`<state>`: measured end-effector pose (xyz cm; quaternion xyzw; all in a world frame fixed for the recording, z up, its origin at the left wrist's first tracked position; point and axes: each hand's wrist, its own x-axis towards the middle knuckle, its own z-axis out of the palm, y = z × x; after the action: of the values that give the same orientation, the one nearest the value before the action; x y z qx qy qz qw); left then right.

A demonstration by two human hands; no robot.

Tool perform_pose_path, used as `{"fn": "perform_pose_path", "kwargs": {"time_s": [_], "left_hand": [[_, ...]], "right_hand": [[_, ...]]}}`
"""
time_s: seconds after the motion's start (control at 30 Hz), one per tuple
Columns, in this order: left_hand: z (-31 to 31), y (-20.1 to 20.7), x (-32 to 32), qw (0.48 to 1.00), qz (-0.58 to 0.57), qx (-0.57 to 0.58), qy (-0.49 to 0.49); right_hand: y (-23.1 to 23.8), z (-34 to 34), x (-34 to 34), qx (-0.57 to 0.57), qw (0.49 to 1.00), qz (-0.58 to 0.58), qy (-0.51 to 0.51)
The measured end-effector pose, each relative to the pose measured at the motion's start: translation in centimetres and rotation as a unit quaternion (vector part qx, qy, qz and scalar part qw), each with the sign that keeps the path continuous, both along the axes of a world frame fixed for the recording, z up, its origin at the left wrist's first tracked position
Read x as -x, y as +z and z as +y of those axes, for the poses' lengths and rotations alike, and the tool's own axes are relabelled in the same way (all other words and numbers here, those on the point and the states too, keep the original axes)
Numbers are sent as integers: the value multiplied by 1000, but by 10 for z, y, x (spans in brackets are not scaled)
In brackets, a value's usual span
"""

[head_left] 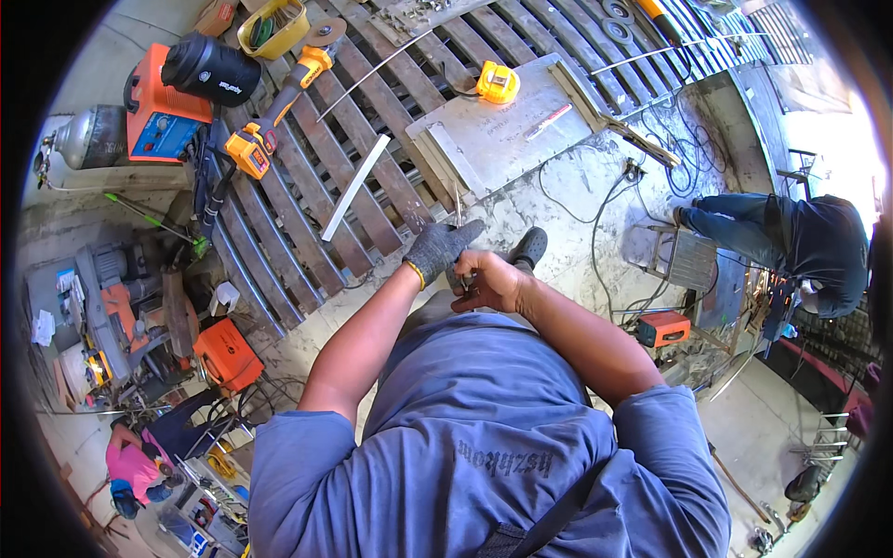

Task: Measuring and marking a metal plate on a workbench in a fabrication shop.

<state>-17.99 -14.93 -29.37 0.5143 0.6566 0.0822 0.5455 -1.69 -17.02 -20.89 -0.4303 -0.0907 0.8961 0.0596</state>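
My left hand, in a dark grey knit glove with a yellow cuff, is in front of my belly with its fingers pressed together. A thin rod-like piece shows just beyond the glove; whether the hand holds it I cannot tell. My bare right hand is close beside it, its fingers curled in a pinch around something small and dark that I cannot make out. Beyond both hands a metal plate lies on a slatted metal rack, with a yellow tape measure and a pen-like marker on it.
A yellow angle grinder and a pale metal strip lie on the rack. An orange welding machine stands at the far left. Cables trail over the floor. To the right a person bends near sparks; another person is lower left.
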Motion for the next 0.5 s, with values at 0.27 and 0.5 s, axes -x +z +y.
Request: {"fn": "perform_pose_path", "kwargs": {"time_s": [0.27, 0.5], "left_hand": [[-17, 4, 4, 998, -35, -41, 21], [0, 49, -4, 999, 31, 38, -9]], "right_hand": [[-6, -14, 9, -27, 996, -84, 13], [-15, -14, 14, -102, 980, -139, 97]]}}
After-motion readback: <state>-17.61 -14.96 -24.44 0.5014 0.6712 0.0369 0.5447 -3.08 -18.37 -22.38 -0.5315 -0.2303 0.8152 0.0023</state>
